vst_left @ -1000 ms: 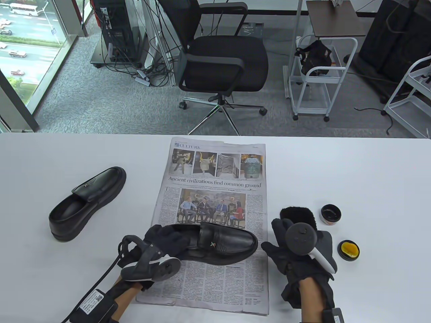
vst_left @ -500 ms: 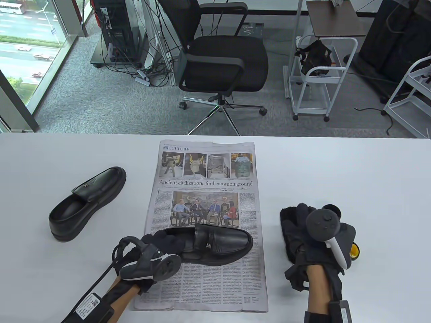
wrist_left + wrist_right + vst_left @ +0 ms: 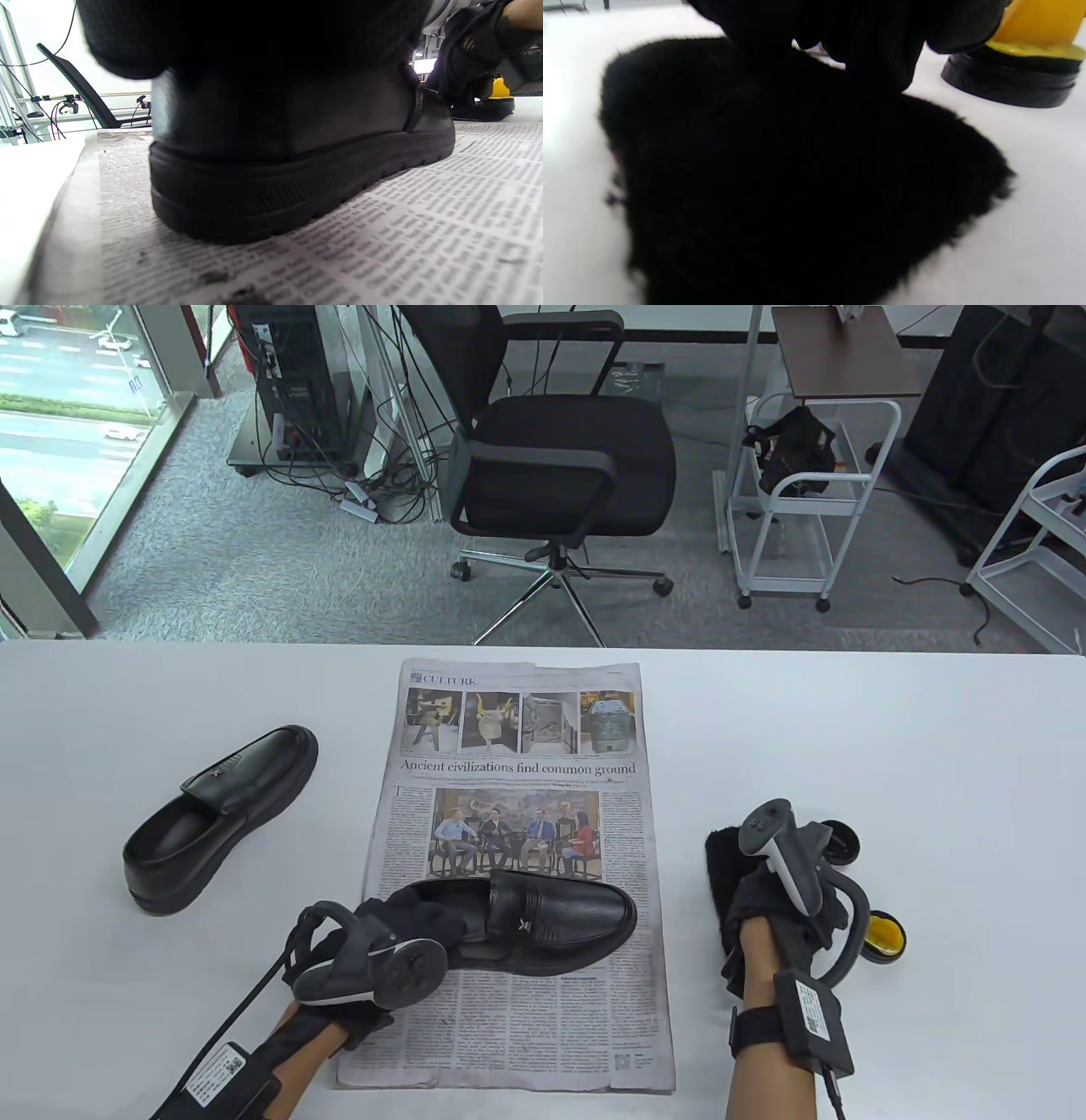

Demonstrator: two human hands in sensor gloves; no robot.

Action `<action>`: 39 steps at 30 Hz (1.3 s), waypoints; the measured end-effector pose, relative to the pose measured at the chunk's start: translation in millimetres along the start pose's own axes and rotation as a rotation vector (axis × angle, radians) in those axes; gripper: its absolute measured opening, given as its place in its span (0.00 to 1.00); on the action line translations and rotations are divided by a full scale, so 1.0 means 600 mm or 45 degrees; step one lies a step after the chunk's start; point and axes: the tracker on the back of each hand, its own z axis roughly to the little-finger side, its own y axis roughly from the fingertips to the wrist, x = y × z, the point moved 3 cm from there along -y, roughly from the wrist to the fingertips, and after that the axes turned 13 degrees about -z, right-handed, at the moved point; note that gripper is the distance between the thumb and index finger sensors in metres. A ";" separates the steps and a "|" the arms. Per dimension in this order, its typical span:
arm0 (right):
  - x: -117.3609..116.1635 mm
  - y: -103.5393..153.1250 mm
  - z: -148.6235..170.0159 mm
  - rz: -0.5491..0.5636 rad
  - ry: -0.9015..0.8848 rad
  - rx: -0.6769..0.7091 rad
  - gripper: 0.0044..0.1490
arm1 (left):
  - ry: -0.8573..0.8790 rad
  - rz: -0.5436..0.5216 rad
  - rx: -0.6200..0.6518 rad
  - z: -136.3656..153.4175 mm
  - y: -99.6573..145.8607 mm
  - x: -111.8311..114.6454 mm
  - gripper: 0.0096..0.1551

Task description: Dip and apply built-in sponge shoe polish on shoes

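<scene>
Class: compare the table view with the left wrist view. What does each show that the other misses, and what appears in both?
Only the table view shows the second shoe lying off the paper on the table, the open polish tin and the fluffy black mitt under the right hand.

Only the left wrist view shows the ridged sole at the heel and dark specks on the paper.

Both show the shoe on the newspaper, the left hand at its heel and the yellow sponge.
</scene>
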 end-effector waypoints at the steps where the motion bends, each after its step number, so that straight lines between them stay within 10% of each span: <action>1: -0.003 -0.005 -0.001 -0.004 0.060 -0.041 0.40 | 0.005 -0.003 -0.001 0.000 0.000 0.000 0.24; 13: -0.009 -0.004 -0.019 0.062 0.039 0.058 0.39 | 0.011 -0.017 0.009 0.000 0.001 0.000 0.23; 24: 0.043 0.171 -0.087 0.560 -0.240 0.608 0.29 | 0.016 -0.007 0.001 0.000 0.001 0.001 0.24; 35: -0.045 0.286 -0.177 0.620 -0.152 1.055 0.29 | 0.025 -0.047 0.028 0.001 0.004 0.002 0.24; 39: -0.055 0.297 -0.194 0.587 -0.065 1.185 0.47 | 0.026 -0.047 0.028 0.001 0.004 0.003 0.24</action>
